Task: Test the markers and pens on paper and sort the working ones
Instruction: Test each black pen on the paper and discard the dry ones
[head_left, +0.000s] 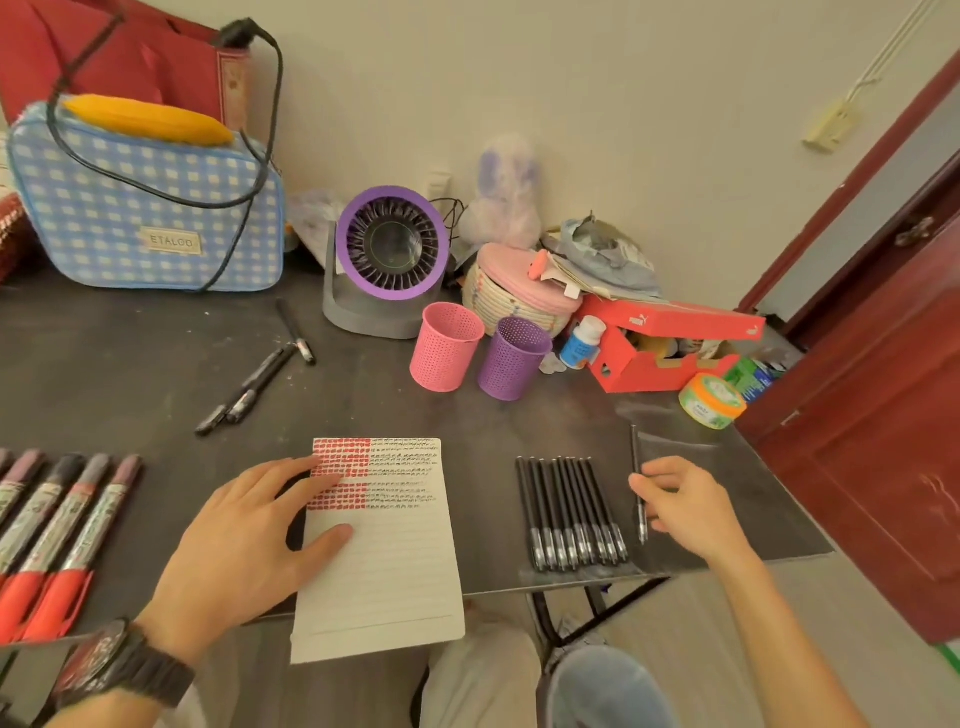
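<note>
Holding the paper (382, 545) flat, the left hand (244, 545) is lying spread-fingered. Right hand (685, 506) fingers are pinching a single pen (638, 483) just right of the pen row (569, 512); it should be lifting cleanly, leaving neighbours undisturbed.

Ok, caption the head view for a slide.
Left hand steadies the test paper while the right hand holds a black pen beside the pen row.
</note>
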